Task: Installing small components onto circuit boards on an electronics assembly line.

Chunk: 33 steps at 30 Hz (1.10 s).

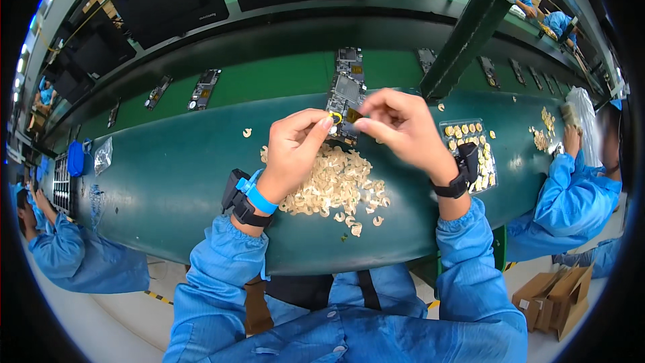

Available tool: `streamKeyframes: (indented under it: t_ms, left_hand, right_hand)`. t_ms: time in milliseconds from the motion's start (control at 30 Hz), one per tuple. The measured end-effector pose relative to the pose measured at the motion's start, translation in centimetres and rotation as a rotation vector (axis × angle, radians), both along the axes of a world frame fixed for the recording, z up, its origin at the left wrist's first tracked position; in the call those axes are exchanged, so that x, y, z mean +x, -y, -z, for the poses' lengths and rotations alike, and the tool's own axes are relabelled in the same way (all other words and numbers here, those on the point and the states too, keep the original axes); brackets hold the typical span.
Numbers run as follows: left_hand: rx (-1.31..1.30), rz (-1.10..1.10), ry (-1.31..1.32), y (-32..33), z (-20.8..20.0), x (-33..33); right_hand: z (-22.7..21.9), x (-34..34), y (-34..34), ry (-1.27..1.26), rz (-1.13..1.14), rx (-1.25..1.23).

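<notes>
A dark circuit board (347, 89) stands out in front of me, with a silver shield and an amber patch on it. My left hand (295, 146) reaches its lower part, thumb and forefinger closed at a small yellow ring-shaped part (335, 118). On the board's other side is my right hand (404, 131), its thumb and forefinger curled together close to the amber patch (353, 115). Motion blurs these fingertips, and what they hold, if anything, cannot be made out. Below both hands spreads a loose pile of pale crescent-shaped pieces (329, 185).
A clear tray (494, 168) of round yellowish parts lies right of my right wrist. More boards (203, 89) line the green belt (269, 84) beyond the bench. A green post (463, 44) rises at the right. Co-workers in blue sit at either side; a blue pouch (75, 158) lies left.
</notes>
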State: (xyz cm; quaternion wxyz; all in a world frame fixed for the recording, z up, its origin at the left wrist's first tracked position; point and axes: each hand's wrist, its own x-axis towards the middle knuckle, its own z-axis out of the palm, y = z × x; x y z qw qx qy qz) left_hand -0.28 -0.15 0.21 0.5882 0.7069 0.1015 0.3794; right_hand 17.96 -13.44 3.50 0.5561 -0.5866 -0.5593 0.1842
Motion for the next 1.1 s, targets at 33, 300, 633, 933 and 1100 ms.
streamKeyframes:
  t_ms: [33, 300, 633, 933, 1100]
  left_hand:
    - [0.027, 0.011, 0.001, 0.0, 0.2, -0.1]
    - [-0.274, 0.133, -0.009, 0.6, -0.5, -0.3]
    - [-0.2, 0.069, -0.005, 0.3, -0.2, -0.5]
    - [-0.155, 0.081, -0.009, 1.1, -0.4, 0.1]
    - [-0.221, 0.163, -0.026, 0.3, -0.1, -0.1]
  right_hand:
    - [-0.4, -0.6, -0.3, 0.143, -0.034, 0.079]
    - [0.5, -1.3, -0.9, 0.44, 0.102, 0.321]
    - [0.7, -1.7, -1.1, 0.264, 0.021, 0.24]
    - [1.0, -1.5, -1.2, 0.145, 0.062, 0.091]
    - [0.4, -0.9, -0.3, -0.084, -0.106, -0.031]
